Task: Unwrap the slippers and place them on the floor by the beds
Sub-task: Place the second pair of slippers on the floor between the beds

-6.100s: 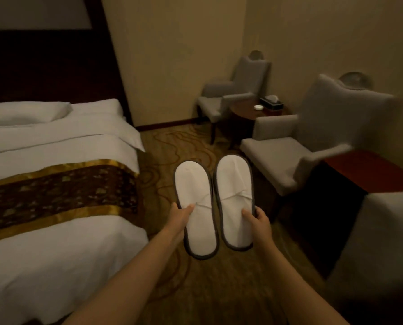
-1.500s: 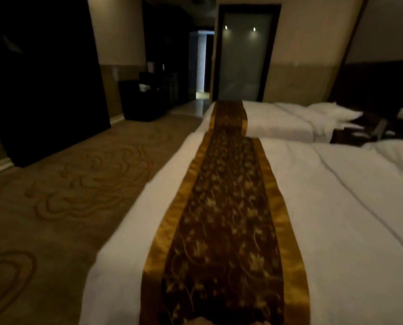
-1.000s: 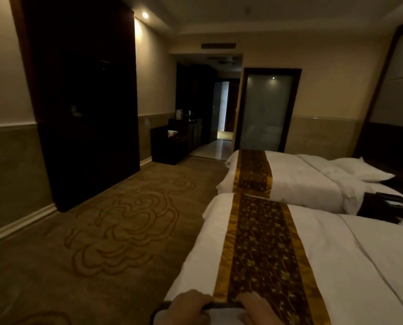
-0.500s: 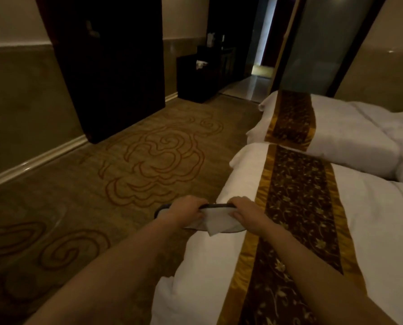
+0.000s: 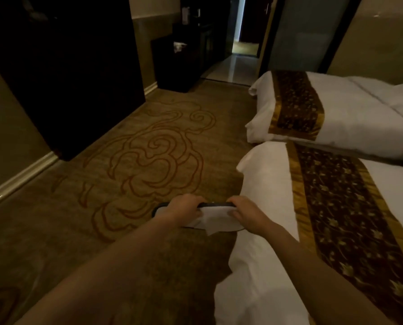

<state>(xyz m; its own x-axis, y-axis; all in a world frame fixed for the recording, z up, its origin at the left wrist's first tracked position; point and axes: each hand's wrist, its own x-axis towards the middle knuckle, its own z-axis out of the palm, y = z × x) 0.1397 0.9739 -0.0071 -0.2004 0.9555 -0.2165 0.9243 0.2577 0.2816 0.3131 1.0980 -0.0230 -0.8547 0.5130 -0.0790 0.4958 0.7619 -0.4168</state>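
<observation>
White slippers with a dark rim are held edge-up in front of me, above the carpet at the foot corner of the near bed. My left hand grips their left end and my right hand grips their right end. They look stacked together; I cannot tell how many there are. A white flap hangs down below them. The far bed lies beyond, parallel to the near one.
Patterned carpet stretches left of the beds. A dark wardrobe stands against the left wall, with a dark cabinet further back. A doorway opens at the far end. Both beds carry brown-and-gold runners.
I have turned from the armchair corner to the foot of the beds, bringing the slippers together, held by both hands. In the last half second the view tilted down slightly.
</observation>
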